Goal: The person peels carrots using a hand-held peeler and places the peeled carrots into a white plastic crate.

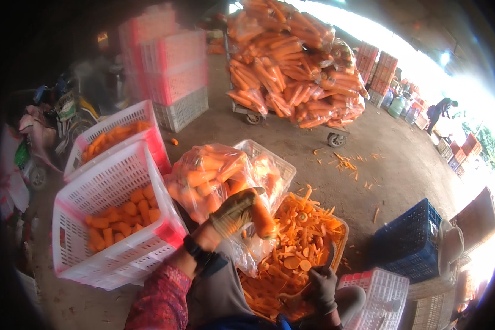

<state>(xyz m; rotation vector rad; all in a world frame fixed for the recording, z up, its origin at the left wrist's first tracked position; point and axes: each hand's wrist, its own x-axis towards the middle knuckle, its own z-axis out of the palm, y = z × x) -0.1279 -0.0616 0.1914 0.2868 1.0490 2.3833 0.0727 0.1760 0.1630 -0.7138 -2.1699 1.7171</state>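
Note:
My left hand (pixel 232 211), in a worn work glove, grips a thick carrot (pixel 264 218) over a crate of scraps. A watch-like band is on that wrist. In my right hand (pixel 322 287), also gloved, is a knife with a curved blade (pixel 331 255) pointing up. Beneath both hands the shallow crate (pixel 343 239) holds carrot peelings (pixel 301 210) and cut round ends (pixel 292 262). Just beyond my left hand, a clear plastic bag of carrots (pixel 214 169) rests partly on a pale crate (pixel 288 167).
At left, a white-and-pink crate (pixel 107 177) contains trimmed carrot pieces (pixel 123 216); another stands behind it. A cart (pixel 247 110) carries bagged carrots (pixel 288 62). Crates are stacked (pixel 173 62) at back left. A blue crate (pixel 404 241) stands right. A person (pixel 439 112) bends far off.

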